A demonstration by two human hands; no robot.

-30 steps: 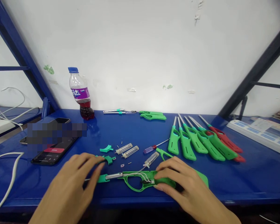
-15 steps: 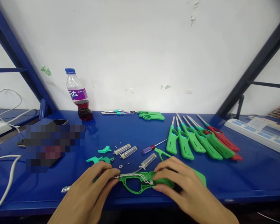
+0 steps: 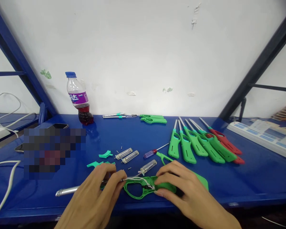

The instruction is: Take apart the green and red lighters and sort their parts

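A green lighter shell half lies open side up near the table's front edge, with white wires running along it. My right hand grips its handle end, thumb in front and fingers over the top. My left hand is closed around the lighter's metal tube, whose tip sticks out to the left. Just behind the shell lies a clear fuel tank with a thin hose. Another green shell half is partly hidden behind my right hand.
Two more tanks, turquoise triggers and small pins lie behind my hands. A screwdriver is beside assembled green lighters and red ones. A bottle, phone and power strip stand around.
My left hand has moved a little right, and more of the metal tube shows at its left. A small pale part behind it is now covered. My right hand keeps its grip.
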